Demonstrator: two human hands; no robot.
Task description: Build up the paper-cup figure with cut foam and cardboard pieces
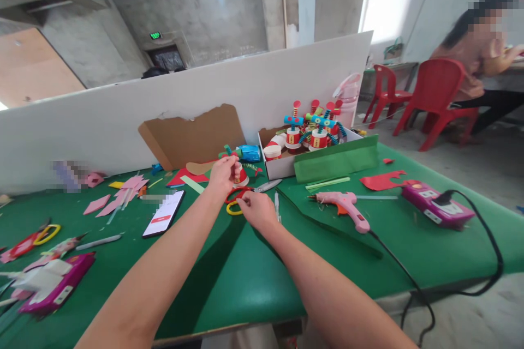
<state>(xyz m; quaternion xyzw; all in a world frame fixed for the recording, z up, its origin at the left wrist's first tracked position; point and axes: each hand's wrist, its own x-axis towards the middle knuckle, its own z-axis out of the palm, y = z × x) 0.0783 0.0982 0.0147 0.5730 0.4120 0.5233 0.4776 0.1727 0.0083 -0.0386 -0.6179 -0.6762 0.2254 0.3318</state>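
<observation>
My left hand [226, 170] is closed, its fingers pinched at a paper-cup figure [242, 176] with a red and green head and a springy paper arm. The hand covers much of the figure, and the exact grip is hidden. Lower and to the right, my right hand [260, 209] has its fingers curled together at the yellow loop of the scissors [268, 186]. The scissors lie on the green table with their blades pointing away to the right. Just behind the figure is a shiny blue packet [249, 152].
A box [282, 168] of finished-looking cup figures stands behind. A pink glue gun [335, 204], its cord and a purple power box [436, 204] lie right. A phone [164, 215], pink paper scraps [125, 193] and another purple box [61, 286] lie left. A person sits far right.
</observation>
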